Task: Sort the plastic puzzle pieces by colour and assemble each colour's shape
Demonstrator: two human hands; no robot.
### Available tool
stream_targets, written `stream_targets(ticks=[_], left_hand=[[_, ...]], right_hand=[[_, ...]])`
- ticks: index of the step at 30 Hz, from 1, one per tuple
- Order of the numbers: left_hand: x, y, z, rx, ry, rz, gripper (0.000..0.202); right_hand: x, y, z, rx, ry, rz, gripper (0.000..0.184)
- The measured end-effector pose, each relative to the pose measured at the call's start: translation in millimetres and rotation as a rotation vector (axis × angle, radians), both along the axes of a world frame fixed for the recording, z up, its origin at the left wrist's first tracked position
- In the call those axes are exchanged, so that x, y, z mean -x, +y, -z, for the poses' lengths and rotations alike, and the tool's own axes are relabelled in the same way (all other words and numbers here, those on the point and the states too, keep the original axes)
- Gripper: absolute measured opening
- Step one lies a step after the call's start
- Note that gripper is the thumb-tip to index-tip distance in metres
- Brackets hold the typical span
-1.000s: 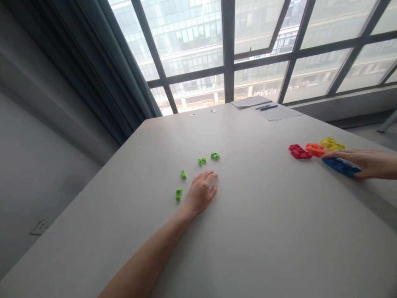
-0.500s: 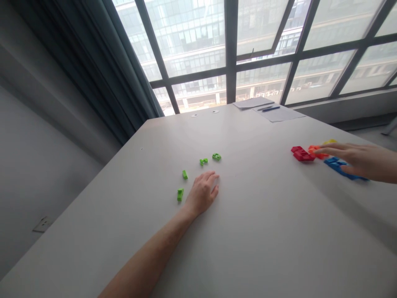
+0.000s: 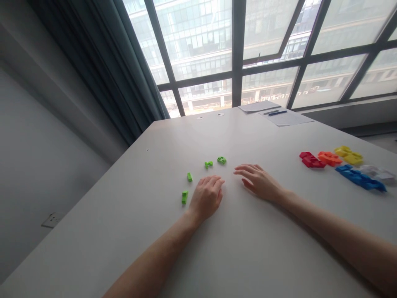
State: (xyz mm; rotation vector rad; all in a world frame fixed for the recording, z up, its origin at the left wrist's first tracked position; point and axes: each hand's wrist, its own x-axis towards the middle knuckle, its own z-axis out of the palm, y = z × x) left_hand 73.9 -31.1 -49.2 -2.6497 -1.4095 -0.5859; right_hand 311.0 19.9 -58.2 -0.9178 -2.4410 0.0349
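My left hand (image 3: pixel 207 196) rests palm down on the white table (image 3: pixel 235 248), its fingers loosely bent and nothing visible in them. Close to it lie several small light-green plastic pieces: a block (image 3: pixel 185 197) and a smaller block (image 3: pixel 190 177) on its left, then an openwork piece (image 3: pixel 208 164) and a rounded piece with gaps (image 3: pixel 221 160) beyond the fingertips. Across a short gap, my right hand (image 3: pixel 259 181) hovers low or touches the table; which, I cannot tell. Its fingers stretch leftward, apart, holding nothing.
At the right are groups of red pieces (image 3: pixel 312 160), orange pieces (image 3: pixel 329 158), yellow pieces (image 3: pixel 349 155), blue pieces (image 3: pixel 361 178) and whitish pieces (image 3: pixel 378 174). Papers (image 3: pixel 288 118) with a pen (image 3: pixel 278 112) lie near the window. A dark curtain (image 3: pixel 93 62) hangs at the left.
My right hand has moved left from the coloured pieces to the middle, uncovering them. My left hand stays by the green pieces, its thumb nearer its fingers. The view has shifted slightly.
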Motion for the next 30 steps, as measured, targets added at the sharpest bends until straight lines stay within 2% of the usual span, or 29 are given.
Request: stream_targets(ticks=[3,6,11,15,21,25,30], left_hand=[[1.8,1.8,-1.3,-0.028,0.075,-0.047,0.036],[6.4,7.1,-3.2,-0.042,0.115,-0.183,0.04],[26.7,20.1,-13.6,0.034,0.125,-0.475,0.037],[51.2,33.0,-20.9,0.159,0.132,-0.586,0.041],[75.8,48.4,-15.8,0.213,0.004,-0.571,0.027],[78.2,52.5,-11.7,0.192,-0.07,-0.527,0.019],[74.5,53.8,-11.6,0.211,-0.143,-0.48,0.021]], right_hand=[[0.6,0.1,10.7,0.046,0.06,0.095,0.038],[-2.9,0.7,13.5,0.086,0.089,0.169,0.036],[-3.4,2.2,14.0,0.114,0.089,0.166,0.031],[-3.6,2.9,15.3,0.119,0.083,0.163,0.028],[-5.1,4.5,17.8,0.119,0.071,0.161,0.027],[-3.7,4.2,17.4,0.122,0.048,0.186,0.028],[-0.5,4.2,16.5,0.118,0.025,0.212,0.026]])
